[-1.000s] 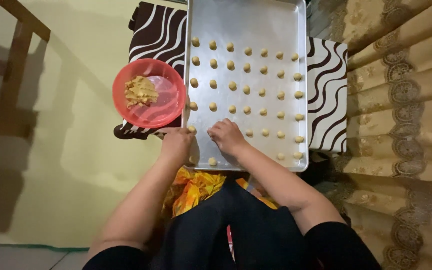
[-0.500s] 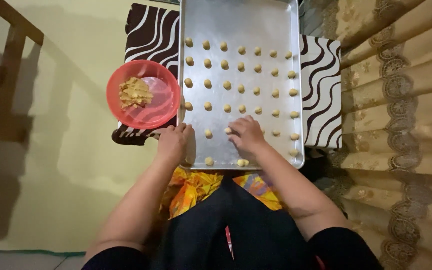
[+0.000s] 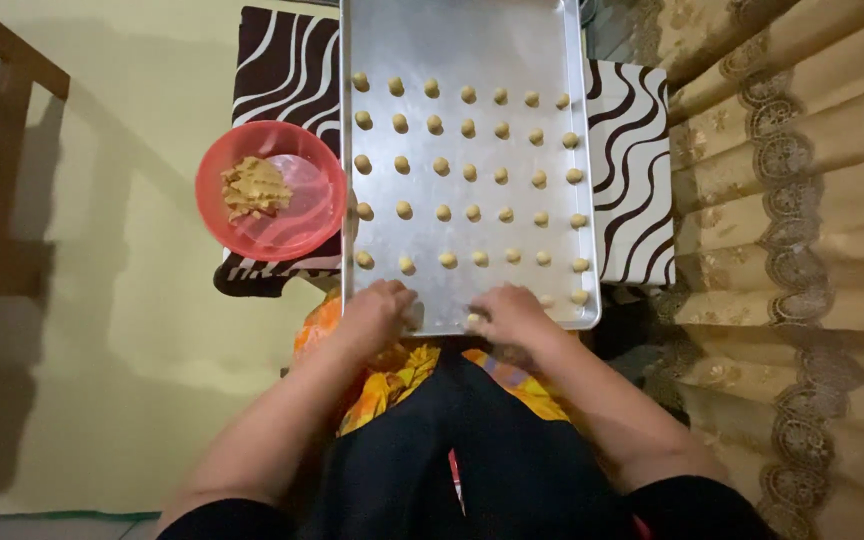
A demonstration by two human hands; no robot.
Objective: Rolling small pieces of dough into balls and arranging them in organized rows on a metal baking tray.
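Note:
A metal baking tray [image 3: 472,40] lies in front of me with several small dough balls [image 3: 442,212] set in rows. My left hand [image 3: 377,312] rests with curled fingers on the tray's near edge, at its left. My right hand [image 3: 508,312] is at the near edge towards the middle, fingertips pinched on a small dough ball [image 3: 473,320] that touches the tray. A red plastic bowl [image 3: 302,215] with a lump of dough [image 3: 252,188] stands left of the tray.
The tray and bowl sit on a brown and white striped cloth [image 3: 282,80]. Beige lace-trimmed curtains [image 3: 802,200] hang along the right. A wooden chair [image 3: 12,150] stands at the far left on a pale yellow floor [image 3: 122,380].
The view has shifted, so the tray sits lower in frame. My right hand has moved from the second near row down to the tray's near edge. My left hand stays at the near left edge.

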